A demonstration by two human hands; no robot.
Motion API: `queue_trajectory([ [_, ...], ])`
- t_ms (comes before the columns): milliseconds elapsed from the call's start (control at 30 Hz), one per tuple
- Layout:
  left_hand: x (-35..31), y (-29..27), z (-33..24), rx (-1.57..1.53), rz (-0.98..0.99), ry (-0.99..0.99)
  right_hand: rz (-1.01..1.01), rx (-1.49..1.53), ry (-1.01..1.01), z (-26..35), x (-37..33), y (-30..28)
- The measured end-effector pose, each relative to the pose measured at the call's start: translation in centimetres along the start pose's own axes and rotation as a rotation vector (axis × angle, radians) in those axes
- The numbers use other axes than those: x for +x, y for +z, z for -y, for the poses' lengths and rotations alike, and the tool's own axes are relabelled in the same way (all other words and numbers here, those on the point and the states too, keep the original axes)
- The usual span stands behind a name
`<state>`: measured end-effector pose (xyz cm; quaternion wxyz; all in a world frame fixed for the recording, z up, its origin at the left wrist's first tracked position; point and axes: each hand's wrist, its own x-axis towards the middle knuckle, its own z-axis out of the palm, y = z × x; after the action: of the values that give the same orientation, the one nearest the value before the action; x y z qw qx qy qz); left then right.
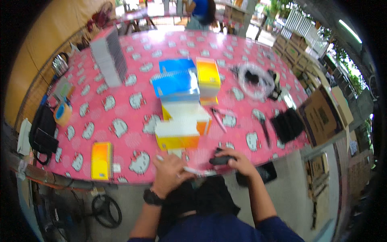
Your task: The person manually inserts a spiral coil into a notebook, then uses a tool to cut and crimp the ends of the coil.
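At the table's near edge, my left hand (171, 171) is closed round a thin white strip (196, 172), which runs out to the right; motion blur hides its exact kind. To its right, my right hand (241, 164) grips a dark, rounded object (221, 158) whose kind I cannot make out. Just beyond my hands stand yellow-orange notebooks (177, 142) in a block, pale page edges up. Behind them lies a stack of blue spiral notebooks (175, 84), with a yellow notebook stack (208, 74) at its right. A single yellow spiral notebook (102, 160) lies flat at the near left.
The pink patterned table cover (137, 119) carries a tall stack of booklets (109, 56), a tape roll (63, 113) and a black bag (43, 135). Pink-handled pliers (219, 119), a clear plastic coil (256, 80) and black cloth (287, 125) lie right. Cardboard boxes (322, 117) flank the table.
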<state>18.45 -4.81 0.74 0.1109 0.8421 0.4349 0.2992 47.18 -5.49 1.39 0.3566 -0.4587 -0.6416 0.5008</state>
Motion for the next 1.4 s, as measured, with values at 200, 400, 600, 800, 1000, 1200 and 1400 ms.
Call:
queue_trajectory([
  [200,0.1,1.2,-0.7,-0.062,-0.074,0.096,0.221,0.385,-0.011,0.4,0.0,3.9],
  [400,0.5,0.6,-0.8,-0.084,-0.114,0.076,0.237,0.536,-0.1,0.7,0.3,4.5],
  [600,-0.2,1.3,0.0,-0.017,0.021,0.062,0.144,0.047,-0.07,1.5,2.0,4.4],
  [800,-1.1,3.3,1.2,-0.7,-0.556,-0.276,0.215,0.578,0.011,0.7,1.8,4.4],
  [1000,-2.1,4.7,3.2,-0.996,-0.183,-0.362,0.198,0.373,-0.036,0.6,2.2,4.9],
  [1200,-2.4,5.1,4.0,-0.985,-0.118,-0.321,0.178,0.155,0.014,1.3,3.9,5.0],
  [1400,-2.3,5.1,3.7,-0.968,-0.141,-0.303,0.12,0.098,0.118,2.4,5.0,5.5],
])
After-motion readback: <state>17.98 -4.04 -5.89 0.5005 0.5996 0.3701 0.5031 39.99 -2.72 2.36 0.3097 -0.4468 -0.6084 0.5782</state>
